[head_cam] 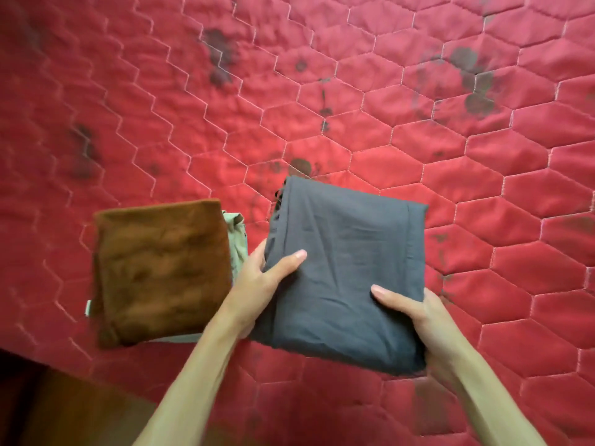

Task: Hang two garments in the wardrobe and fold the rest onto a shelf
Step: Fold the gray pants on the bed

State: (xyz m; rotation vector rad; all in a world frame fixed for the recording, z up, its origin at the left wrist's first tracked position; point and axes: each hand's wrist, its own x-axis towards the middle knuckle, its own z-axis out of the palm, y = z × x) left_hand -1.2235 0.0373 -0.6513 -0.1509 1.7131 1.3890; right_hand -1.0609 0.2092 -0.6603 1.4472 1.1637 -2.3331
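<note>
A folded dark grey garment (347, 262) is held over the red quilted bed. My left hand (257, 284) grips its left edge, thumb on top. My right hand (428, 323) grips its near right corner, thumb on top and fingers underneath. To the left lies a folded brown garment (161, 272), resting on a folded pale green garment (236, 239) of which only the edges show.
The red quilted bedspread (354, 107) with hexagon stitching and dark flower prints fills the view. The bed's edge and a dark brown floor or frame (58, 407) show at the bottom left.
</note>
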